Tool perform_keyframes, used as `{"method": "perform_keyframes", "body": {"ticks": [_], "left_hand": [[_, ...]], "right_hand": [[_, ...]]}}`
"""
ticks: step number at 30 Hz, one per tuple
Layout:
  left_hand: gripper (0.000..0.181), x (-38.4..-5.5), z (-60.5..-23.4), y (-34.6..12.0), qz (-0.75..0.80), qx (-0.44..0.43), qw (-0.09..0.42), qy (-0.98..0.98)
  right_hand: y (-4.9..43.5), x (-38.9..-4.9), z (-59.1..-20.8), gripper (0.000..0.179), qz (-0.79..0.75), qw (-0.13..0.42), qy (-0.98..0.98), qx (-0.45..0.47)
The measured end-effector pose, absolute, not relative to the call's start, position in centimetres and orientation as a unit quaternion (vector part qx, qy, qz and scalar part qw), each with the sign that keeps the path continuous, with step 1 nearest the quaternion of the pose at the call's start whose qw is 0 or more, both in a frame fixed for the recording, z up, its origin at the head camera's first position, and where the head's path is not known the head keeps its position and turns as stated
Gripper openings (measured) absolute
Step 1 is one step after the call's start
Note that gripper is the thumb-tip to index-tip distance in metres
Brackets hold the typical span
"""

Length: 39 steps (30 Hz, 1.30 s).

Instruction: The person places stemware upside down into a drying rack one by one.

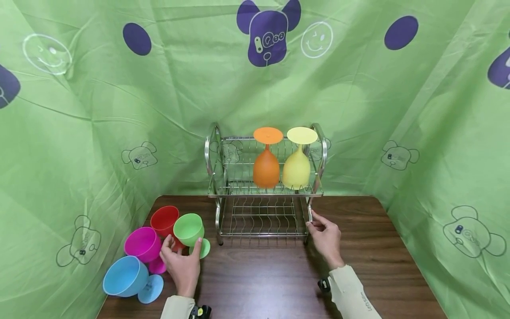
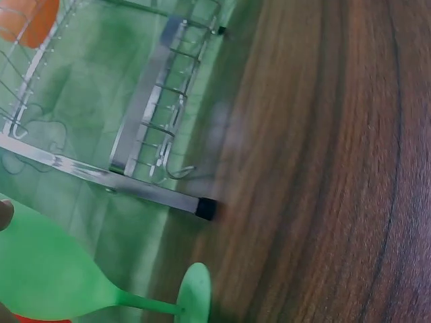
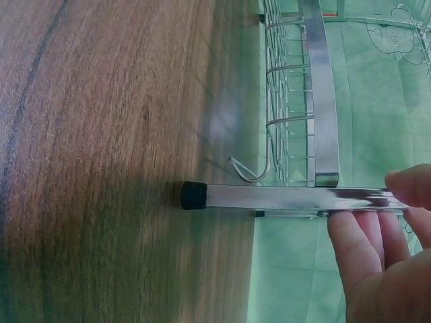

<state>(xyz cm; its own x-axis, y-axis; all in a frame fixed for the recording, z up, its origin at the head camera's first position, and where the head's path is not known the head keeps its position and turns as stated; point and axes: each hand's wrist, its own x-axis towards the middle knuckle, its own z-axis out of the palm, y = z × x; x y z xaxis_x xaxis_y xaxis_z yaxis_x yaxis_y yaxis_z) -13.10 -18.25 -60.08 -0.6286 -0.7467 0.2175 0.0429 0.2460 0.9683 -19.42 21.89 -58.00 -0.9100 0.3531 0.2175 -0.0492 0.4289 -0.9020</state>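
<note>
My left hand [image 1: 182,268] is spread at the near side of a light green goblet [image 1: 188,229], its thumb by the bowl's right side and its fingers off to the left. In the left wrist view the thumb overlaps the green bowl [image 2: 54,269]. A red goblet [image 1: 164,220] stands just behind those fingers, and a magenta goblet [image 1: 142,244] beside them. My right hand [image 1: 327,239] pinches the lower right upright of a two-tier metal dish rack [image 1: 264,195]. In the right wrist view its thumb and fingers lie on opposite sides of the metal post [image 3: 289,197].
An orange goblet [image 1: 266,170] and a yellow goblet [image 1: 296,170] sit upside down on the rack's upper tier, toward the right. A blue goblet [image 1: 125,277] stands at the table's near left. Green printed cloth [image 1: 179,88] encloses the brown wooden table [image 1: 259,274].
</note>
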Motion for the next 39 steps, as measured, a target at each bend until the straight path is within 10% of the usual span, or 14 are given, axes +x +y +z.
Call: {"method": "perform_keyframes", "body": {"ticks": [39], "left_hand": [[0.090, -12.1, -58.2, -17.0, -0.585, 0.179, 0.335, -0.717]], "right_hand": [[21.8, -19.6, -58.5, 0.041, 0.513, 0.210, -0.828, -0.089]]}}
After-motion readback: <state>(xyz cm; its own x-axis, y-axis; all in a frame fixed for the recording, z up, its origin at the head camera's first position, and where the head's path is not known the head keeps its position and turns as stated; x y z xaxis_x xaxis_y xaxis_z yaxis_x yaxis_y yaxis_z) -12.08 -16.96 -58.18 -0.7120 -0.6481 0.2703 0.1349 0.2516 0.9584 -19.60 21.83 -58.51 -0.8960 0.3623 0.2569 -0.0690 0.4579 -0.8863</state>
